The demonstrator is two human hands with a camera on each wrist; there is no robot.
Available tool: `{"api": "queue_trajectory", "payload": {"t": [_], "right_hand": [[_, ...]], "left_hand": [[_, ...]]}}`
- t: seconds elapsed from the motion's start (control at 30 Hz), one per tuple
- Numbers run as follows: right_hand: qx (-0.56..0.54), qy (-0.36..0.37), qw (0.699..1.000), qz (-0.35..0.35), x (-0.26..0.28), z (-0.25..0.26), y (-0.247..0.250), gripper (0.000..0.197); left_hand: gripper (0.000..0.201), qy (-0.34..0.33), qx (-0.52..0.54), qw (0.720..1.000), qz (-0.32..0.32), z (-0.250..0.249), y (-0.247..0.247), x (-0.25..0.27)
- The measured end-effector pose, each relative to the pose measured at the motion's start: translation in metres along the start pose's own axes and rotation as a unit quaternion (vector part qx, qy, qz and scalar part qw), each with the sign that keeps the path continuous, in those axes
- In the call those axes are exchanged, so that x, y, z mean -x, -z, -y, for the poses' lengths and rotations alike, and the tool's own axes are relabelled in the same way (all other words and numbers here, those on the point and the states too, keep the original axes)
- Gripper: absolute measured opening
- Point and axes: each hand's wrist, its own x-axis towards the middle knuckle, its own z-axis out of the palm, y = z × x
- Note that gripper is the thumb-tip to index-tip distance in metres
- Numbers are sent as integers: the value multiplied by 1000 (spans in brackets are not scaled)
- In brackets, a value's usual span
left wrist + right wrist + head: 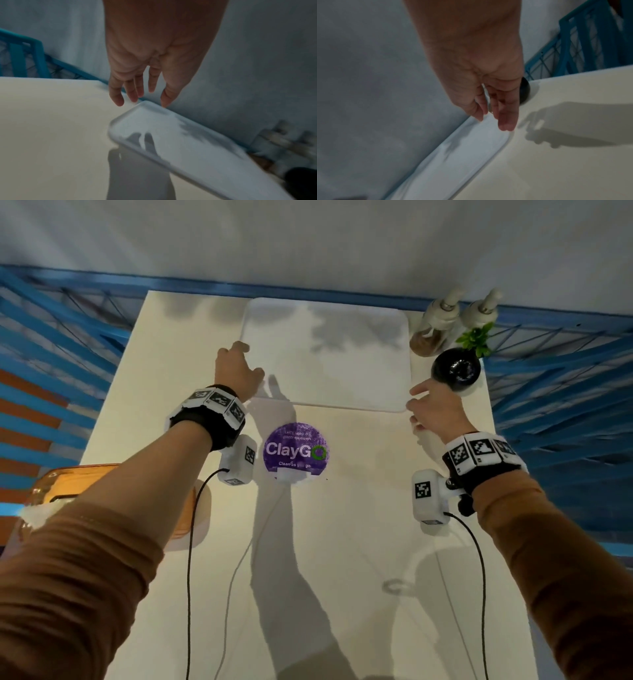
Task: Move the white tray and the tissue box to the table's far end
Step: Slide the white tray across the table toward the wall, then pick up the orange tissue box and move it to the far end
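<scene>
White tray (325, 354) lies flat at the bench's (342, 542) far end beside the black vase (455, 370); left hand (238, 371) and right hand (435, 409), fingers apart and empty, should withdraw level.

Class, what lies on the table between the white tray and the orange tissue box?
The purple ClayGo sticker, between white tray and tissue box; head view.

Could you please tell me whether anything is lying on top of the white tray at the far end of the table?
Nothing lies on the white tray; only shadows fall on it. The left hand covers part of its left edge.
</scene>
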Motion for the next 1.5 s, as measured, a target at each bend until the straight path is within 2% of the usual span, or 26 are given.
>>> {"api": "queue_trajectory", "payload": {"t": [0.17,0.3,0.43,0.53,0.73,0.9,1.03,1.17,1.33,1.5], "right_hand": [[54,150,986,51,59,19,21,23],[83,246,963,71,108,24,25,21],[90,288,946,118,161,24,19,19],[94,307,936,142,197,19,7,18],[69,277,936,207,247,2,-42,18],[95,253,933,236,277,2,-108,21],[110,224,940,234,302,13,-165,23],[98,196,951,219,321,27,-213,26],[31,136,975,172,335,42,-251,30],[-47,92,988,114,333,65,-274,40]], "left_hand": [[46,-119,30,992,38,-54,26,62],[41,-189,33,980,46,-71,49,126],[39,-205,40,977,41,-58,68,193],[37,-195,35,979,51,-28,79,235],[32,-136,33,986,90,68,97,297],[27,-66,40,990,118,177,124,326],[27,-6,8,988,154,263,155,329],[22,13,-19,986,166,331,183,313],[32,32,41,986,156,369,191,283],[41,77,228,968,76,358,175,247]]}}
